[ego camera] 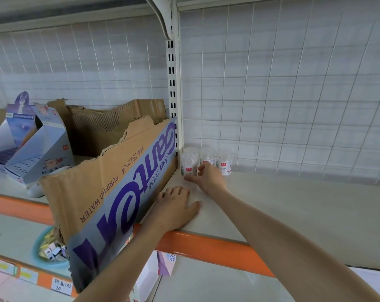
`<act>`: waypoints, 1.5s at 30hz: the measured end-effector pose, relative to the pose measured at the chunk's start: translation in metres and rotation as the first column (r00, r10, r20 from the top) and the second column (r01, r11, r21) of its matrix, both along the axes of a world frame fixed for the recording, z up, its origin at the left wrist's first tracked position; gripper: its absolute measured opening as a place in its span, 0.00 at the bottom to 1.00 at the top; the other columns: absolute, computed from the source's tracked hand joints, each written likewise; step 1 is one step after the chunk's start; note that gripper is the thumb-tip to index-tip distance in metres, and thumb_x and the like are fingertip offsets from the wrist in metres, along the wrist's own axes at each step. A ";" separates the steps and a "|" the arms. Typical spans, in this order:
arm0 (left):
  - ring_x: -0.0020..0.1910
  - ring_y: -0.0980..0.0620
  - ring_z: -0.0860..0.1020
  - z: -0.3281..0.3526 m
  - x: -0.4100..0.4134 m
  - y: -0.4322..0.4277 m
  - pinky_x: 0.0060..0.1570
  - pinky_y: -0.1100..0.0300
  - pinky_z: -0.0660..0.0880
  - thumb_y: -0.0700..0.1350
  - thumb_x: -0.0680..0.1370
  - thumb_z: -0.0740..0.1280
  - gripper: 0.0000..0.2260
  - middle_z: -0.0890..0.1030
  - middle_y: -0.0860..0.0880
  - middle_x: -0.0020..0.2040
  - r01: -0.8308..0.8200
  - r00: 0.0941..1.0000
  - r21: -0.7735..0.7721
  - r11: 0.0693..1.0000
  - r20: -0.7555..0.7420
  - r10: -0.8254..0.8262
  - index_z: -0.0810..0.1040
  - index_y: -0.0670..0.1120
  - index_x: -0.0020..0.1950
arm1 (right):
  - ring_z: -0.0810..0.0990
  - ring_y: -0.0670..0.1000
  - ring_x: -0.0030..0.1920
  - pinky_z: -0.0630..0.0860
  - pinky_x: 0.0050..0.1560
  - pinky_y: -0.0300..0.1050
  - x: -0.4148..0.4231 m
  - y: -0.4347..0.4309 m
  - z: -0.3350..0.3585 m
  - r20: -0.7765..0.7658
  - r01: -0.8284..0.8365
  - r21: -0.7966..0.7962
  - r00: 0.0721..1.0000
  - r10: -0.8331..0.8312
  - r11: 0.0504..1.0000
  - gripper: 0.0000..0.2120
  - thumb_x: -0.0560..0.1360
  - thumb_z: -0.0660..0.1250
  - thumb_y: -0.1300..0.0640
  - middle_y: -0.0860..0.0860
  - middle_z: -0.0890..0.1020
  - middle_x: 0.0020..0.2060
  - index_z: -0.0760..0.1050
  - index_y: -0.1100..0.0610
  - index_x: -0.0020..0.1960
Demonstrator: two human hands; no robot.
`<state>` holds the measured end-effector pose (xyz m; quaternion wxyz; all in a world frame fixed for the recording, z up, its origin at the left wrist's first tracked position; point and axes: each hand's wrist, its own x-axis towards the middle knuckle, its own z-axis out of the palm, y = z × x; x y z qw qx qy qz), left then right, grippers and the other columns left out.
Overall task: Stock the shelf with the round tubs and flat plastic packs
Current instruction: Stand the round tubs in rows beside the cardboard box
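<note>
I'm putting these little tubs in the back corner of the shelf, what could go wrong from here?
The tubs stand tightly packed, so your right hand, gripping the front tub, could topple its neighbours when it pulls away. The torn cardboard box overhangs the front edge of the shelf right beside your left hand; a nudge might tip it off.

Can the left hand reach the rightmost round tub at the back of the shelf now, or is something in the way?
Probably not directly: the right hand, holding the front tub, and its forearm lie between the left hand, flat on the shelf, and the rightmost tub.
</note>
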<state>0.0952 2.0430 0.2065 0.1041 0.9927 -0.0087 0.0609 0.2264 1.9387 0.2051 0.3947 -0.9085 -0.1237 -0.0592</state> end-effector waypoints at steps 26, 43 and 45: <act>0.74 0.50 0.60 0.002 0.000 -0.001 0.73 0.49 0.55 0.61 0.81 0.52 0.26 0.63 0.50 0.76 -0.021 0.999 0.018 1.000 -0.035 0.021 0.62 0.50 0.75 | 0.78 0.55 0.59 0.71 0.48 0.44 0.026 -0.078 0.007 -0.034 0.217 -0.135 0.974 -0.223 0.967 0.26 0.76 0.68 0.45 0.53 0.75 0.64 0.70 0.53 0.70; 0.74 0.50 0.60 0.000 0.002 0.000 0.72 0.49 0.55 0.62 0.81 0.53 0.26 0.64 0.50 0.75 -0.021 0.999 0.009 1.000 -0.032 0.021 0.62 0.50 0.75 | 0.75 0.58 0.63 0.71 0.51 0.48 0.017 -0.075 0.009 -0.020 0.245 -0.125 0.968 -0.250 0.961 0.29 0.76 0.70 0.46 0.56 0.71 0.66 0.65 0.60 0.69; 0.74 0.50 0.61 0.000 0.002 0.000 0.72 0.49 0.56 0.62 0.81 0.53 0.25 0.65 0.50 0.75 -0.022 0.999 0.010 1.000 -0.030 0.022 0.63 0.50 0.74 | 0.75 0.58 0.63 0.73 0.55 0.50 0.011 -0.078 0.010 -0.041 0.231 -0.055 0.971 -0.234 0.971 0.29 0.76 0.69 0.48 0.57 0.70 0.67 0.64 0.61 0.70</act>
